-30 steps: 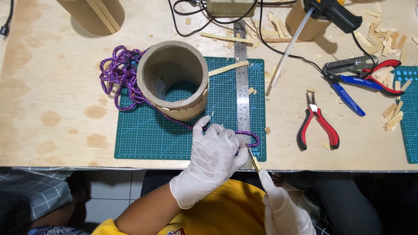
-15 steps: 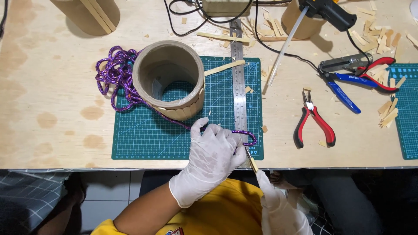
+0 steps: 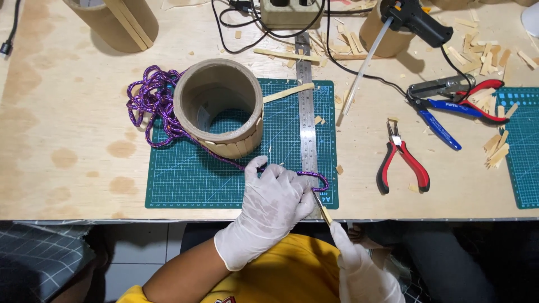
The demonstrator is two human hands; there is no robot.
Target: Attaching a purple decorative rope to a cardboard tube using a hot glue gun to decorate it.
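A cardboard cylinder (image 3: 219, 106) with wooden sticks glued along its lower side stands on a green cutting mat (image 3: 191, 174). A purple cord (image 3: 149, 106) is piled to its left and runs across the mat to the front edge. My left hand (image 3: 272, 205), in a white glove, presses down on the cord's looped end (image 3: 320, 178). My right hand (image 3: 359, 266), also gloved, is below the table edge and holds a thin yellowish tool (image 3: 321, 209) whose tip meets the cord near my left fingers.
A steel ruler (image 3: 306, 112) lies along the mat's right side. Red-handled pliers (image 3: 401, 160), blue and red cutters (image 3: 449, 101), a black glue gun (image 3: 412, 19), a power strip (image 3: 283, 11), loose wooden sticks (image 3: 497, 148) and a second mat (image 3: 522, 146) lie right.
Both hands have stayed at the cord's end near the mat's front edge. The view shifted slightly; nothing else moved.
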